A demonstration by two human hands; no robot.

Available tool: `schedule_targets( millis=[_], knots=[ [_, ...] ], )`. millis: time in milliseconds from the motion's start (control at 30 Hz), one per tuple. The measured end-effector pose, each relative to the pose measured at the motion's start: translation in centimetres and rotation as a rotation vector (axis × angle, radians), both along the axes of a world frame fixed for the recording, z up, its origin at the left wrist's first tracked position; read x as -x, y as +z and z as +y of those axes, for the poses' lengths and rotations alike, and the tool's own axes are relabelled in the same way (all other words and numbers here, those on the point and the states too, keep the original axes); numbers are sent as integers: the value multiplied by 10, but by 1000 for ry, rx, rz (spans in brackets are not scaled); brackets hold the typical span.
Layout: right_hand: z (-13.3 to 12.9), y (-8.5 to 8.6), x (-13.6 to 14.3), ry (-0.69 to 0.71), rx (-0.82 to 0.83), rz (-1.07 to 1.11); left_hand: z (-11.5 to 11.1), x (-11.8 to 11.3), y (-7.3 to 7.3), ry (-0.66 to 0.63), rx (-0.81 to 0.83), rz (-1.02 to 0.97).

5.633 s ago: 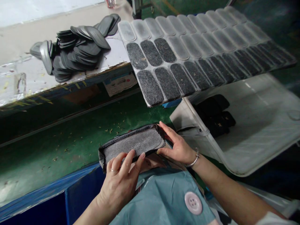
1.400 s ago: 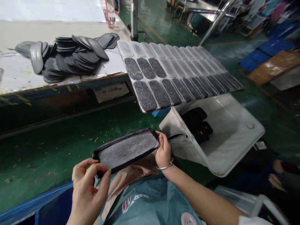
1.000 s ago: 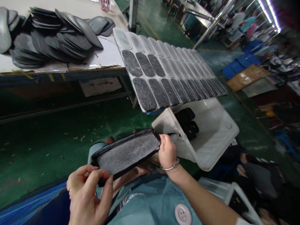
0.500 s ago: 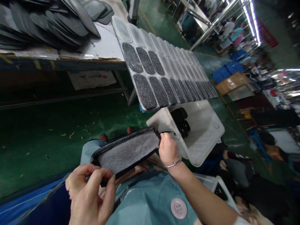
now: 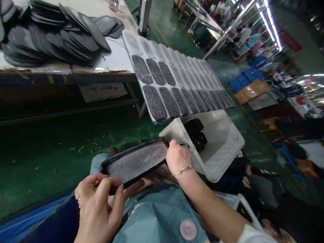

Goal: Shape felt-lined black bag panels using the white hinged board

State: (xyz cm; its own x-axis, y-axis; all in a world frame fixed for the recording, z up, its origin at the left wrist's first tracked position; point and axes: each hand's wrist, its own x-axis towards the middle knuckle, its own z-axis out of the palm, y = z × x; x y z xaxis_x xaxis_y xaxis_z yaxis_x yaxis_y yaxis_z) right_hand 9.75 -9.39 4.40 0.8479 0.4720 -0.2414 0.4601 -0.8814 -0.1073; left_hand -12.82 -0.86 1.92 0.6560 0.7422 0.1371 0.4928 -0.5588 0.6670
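A long black-edged piece with a grey fuzzy face (image 5: 136,161) lies tilted across my lap, held at both ends. My left hand (image 5: 100,202) pinches its near left edge between thumb and fingers. At the far right end, my right hand (image 5: 178,157) has its fingers closed on the dark rim; a metal bracelet circles that wrist. My right fingertips are partly hidden by the hand itself. Just beyond stands a slanted board (image 5: 157,82) with rows of rounded pads, some dark grey and others pale.
A table (image 5: 116,57) at the upper left bears stacked dark flat pieces (image 5: 50,40). Under the board, a white bin (image 5: 220,152) contains black items (image 5: 198,135). Blue material (image 5: 48,219) lies at the lower left. Distant people sit at the upper right.
The view has shifted slightly, so the table and board appear lower. My right hand sits a little further left at the piece's end; both hands keep their hold.
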Motion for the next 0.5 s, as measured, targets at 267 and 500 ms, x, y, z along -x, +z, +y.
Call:
schedule_targets(
  millis=[267,500],
  knots=[
    [-59,-38,0,-45,-578,560,-2,3,2,-11,-56,61],
    [-61,-37,11,-116,-983,964,0,9,-5,-10,-19,82]
  ],
)
